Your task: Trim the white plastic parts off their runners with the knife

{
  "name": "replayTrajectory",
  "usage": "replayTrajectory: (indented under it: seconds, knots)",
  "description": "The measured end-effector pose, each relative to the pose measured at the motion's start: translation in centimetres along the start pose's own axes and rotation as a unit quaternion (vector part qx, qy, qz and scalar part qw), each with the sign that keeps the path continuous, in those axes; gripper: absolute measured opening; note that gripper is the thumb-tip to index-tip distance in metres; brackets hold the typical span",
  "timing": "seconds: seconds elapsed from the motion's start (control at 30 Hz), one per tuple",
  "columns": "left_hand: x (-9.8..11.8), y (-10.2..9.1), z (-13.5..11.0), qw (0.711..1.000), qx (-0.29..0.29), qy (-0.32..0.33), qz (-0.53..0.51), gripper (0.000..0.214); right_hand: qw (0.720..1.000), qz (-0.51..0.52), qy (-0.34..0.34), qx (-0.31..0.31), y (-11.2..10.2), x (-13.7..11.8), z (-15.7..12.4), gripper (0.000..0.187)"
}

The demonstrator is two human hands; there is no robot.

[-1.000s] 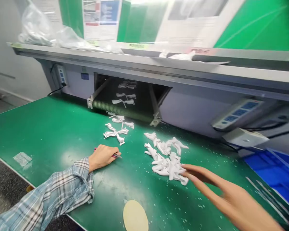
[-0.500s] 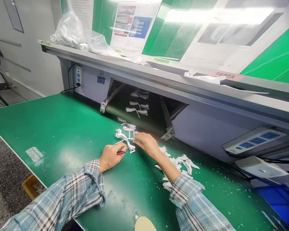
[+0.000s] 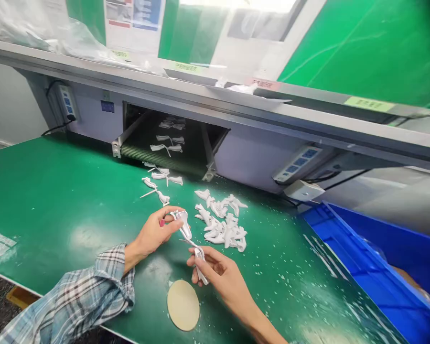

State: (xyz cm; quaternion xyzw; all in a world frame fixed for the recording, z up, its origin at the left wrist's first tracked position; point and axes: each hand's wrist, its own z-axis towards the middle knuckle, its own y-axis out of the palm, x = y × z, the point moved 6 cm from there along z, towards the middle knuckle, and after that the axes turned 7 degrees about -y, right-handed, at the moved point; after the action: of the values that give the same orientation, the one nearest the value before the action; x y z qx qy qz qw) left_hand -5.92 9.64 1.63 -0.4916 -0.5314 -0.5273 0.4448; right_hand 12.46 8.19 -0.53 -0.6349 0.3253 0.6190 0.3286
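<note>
Above the green tabletop, both hands grip one white moulded plastic part [image 3: 184, 230], two curved pieces joined by a thin runner. My left hand [image 3: 151, 236] pinches its upper piece and also keeps a small dark tool with a red end [image 3: 162, 222], mostly hidden in the fingers. My right hand [image 3: 224, 274] has thumb and fingers closed on the lower piece. Beyond the right hand lies a heap of loose white pieces [image 3: 231, 231]. Several joined white parts [image 3: 163, 197] lie on the table past the left hand.
A dark conveyor belt [image 3: 189, 165] carries more white parts out from under the shelf [image 3: 186, 88]. A round beige disc [image 3: 183, 306] rests near the front edge. To the right stands a blue bin [image 3: 372, 282]. Power strips [image 3: 297, 165] are fixed to the back wall.
Both hands have come back from the parts by the belt, now with one white part held between them. The view has turned right, bringing the blue bin further in.
</note>
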Motion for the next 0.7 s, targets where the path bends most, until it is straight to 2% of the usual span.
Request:
replayTrajectory:
  seconds: [0.1,0.2,0.5,0.6,0.7]
  knots:
    - [0.2,1.6,0.0,0.998,-0.021,-0.028,-0.055,0.063,0.998,0.062,-0.011,-0.008,-0.2,0.1,-1.3,0.036]
    - [0.3,2.4,0.2,0.997,-0.028,-0.037,-0.066,0.060,0.991,0.135,-0.012,-0.025,-0.2,0.2,-1.9,0.035]
    - [-0.2,2.7,0.0,0.997,-0.036,-0.036,-0.063,0.053,0.948,0.309,0.054,-0.058,1.0,-0.1,-2.5,0.037]
    - [-0.2,2.8,-0.1,0.998,-0.020,-0.033,-0.052,0.057,0.946,0.310,0.075,-0.050,1.1,0.4,-2.4,0.035]
    - [-0.8,3.4,-0.3,0.998,-0.025,-0.057,-0.033,0.061,0.969,0.235,0.075,-0.010,0.9,1.5,-2.2,0.040]
